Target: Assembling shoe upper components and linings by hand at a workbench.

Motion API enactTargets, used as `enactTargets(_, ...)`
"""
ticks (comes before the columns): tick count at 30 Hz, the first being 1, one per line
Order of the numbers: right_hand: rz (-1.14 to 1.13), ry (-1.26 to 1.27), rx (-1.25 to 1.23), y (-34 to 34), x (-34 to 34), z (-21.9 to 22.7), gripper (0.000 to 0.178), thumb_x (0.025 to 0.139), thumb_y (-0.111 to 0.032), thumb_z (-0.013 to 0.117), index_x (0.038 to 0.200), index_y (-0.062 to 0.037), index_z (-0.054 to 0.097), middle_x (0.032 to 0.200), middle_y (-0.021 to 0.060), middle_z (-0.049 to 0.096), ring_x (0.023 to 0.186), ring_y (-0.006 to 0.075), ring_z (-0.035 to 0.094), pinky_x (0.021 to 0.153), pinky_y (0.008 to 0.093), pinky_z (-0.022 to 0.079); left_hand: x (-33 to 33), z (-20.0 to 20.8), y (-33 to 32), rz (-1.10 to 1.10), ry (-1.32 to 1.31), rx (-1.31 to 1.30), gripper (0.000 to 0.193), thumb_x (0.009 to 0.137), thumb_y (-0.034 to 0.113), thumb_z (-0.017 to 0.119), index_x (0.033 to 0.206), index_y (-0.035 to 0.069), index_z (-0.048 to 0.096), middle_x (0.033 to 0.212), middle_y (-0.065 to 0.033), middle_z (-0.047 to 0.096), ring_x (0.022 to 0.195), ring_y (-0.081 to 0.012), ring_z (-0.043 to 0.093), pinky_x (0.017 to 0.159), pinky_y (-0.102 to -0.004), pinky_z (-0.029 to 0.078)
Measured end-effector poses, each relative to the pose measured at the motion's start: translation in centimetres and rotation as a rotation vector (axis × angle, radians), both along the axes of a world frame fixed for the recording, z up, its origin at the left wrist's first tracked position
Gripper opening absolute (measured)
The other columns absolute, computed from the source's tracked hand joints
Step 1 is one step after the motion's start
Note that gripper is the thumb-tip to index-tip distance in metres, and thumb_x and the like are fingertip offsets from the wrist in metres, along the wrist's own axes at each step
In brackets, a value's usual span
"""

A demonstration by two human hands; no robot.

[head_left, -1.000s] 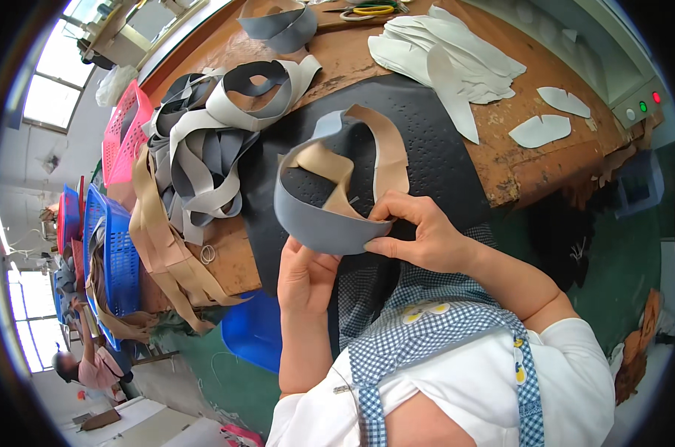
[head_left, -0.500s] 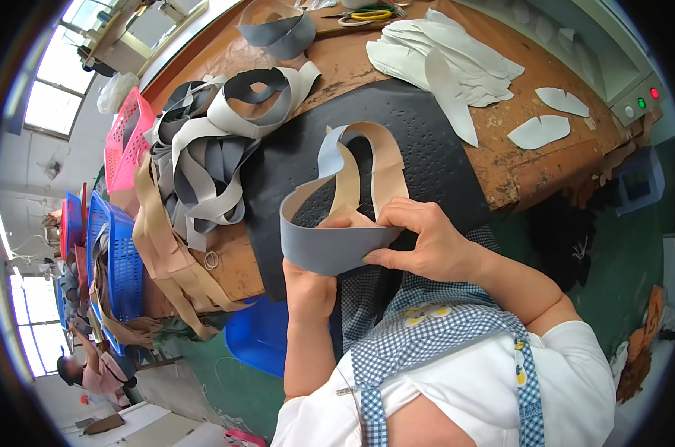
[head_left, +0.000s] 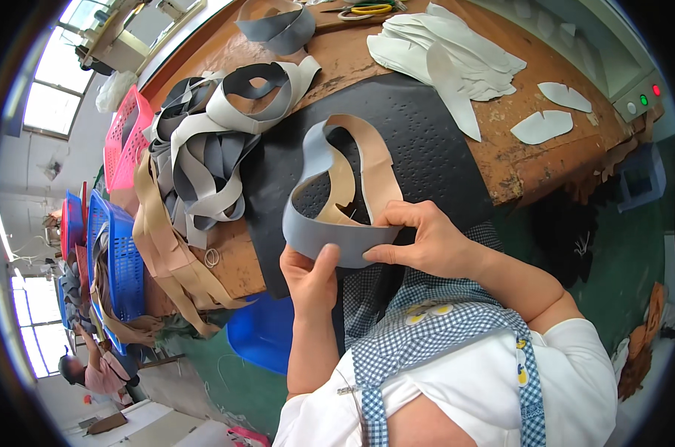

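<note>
A long looped strip (head_left: 330, 242), blue-grey outside and tan inside, stands on edge above the black punched mat (head_left: 442, 171). At its near side my right hand (head_left: 431, 246) pinches it, thumb on the blue-grey face and fingers over the tan inside. My left hand (head_left: 309, 281) grips the lower edge of the same strip further left, its thumb upright against the outer face; its other fingers are partly hidden. The far bend of the loop rests over the mat.
Heaped grey and white strips (head_left: 218, 156) lie left of the mat, with tan strips (head_left: 170, 246) hanging off the table edge. White cut pieces (head_left: 445, 56) are piled at the far right. Blue (head_left: 118, 261) and pink baskets (head_left: 125, 141) stand left. Another person (head_left: 99, 365) works far left.
My left thumb has come from inside the loop to the strip's outer face. The loop has shifted slightly left and opened wider, while my right hand keeps its pinch.
</note>
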State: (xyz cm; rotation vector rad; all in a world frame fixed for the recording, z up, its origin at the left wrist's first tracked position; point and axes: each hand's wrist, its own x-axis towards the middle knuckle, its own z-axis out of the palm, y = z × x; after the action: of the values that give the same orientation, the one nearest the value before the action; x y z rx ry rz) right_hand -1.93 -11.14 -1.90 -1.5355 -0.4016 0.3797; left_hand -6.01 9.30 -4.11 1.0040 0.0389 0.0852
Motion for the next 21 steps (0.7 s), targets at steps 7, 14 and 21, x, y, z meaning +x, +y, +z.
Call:
enactTargets(7,-0.098,-0.182,-0.160,0.2,-0.2,-0.3,0.017,0.078,-0.010,0.082,0.083,0.0006,0.070,0.075,0.0058,0.062,0.071,0.0140,0.057,0.065,0.0278,0.045,0.8,0.6,-0.5,0.050,0.104,0.161,0.031,0.083,-0.002,0.076,0.112,-0.002,0.066,0.105,-0.0108,0.072,0.096,-0.0179,0.068,0.089,-0.0322,0.053)
enactTargets(14,-0.192,-0.310,-0.175,0.4,-0.2,-1.5,0.016,0.080,-0.013,0.080,0.081,0.0004,0.071,0.071,0.0065,0.065,0.071,0.0155,0.058,0.063,0.0291,0.045,1.0,0.5,-1.0,0.082,0.159,0.188,0.029,0.082,-0.005,0.077,0.109,-0.002,0.068,0.105,-0.0099,0.072,0.094,-0.0166,0.068,0.088,-0.0303,0.053)
enactTargets(21,-0.153,-0.359,-0.325,-0.1,0.9,1.1,0.012,0.080,-0.011,0.078,0.079,-0.0007,0.071,0.071,0.0054,0.065,0.073,0.0153,0.058,0.066,0.0297,0.045,0.4,0.4,-1.6,0.025,0.158,0.171,0.028,0.083,-0.003,0.076,0.110,-0.003,0.068,0.105,-0.0110,0.072,0.096,-0.0178,0.068,0.089,-0.0303,0.053)
